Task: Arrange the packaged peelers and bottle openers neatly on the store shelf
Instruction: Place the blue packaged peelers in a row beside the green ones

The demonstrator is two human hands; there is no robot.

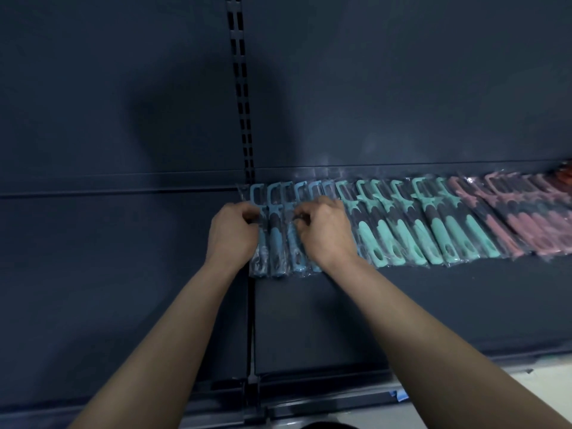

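A row of packaged peelers in clear plastic lies along the back of the dark shelf (402, 305). Blue peelers (276, 239) are at the left end, teal peelers (433, 230) in the middle and pink peelers (526, 224) at the right. My left hand (232, 233) has its fingers curled round the leftmost blue package. My right hand (328, 230) pinches a blue package a little further right, and covers the ones beneath it.
A slotted upright post (241, 94) runs down the dark back panel just left of the row. The shelf section (123, 289) left of the post holds nothing. Reddish packages (565, 173) show at the far right edge. The shelf's front lip (340, 394) is near my body.
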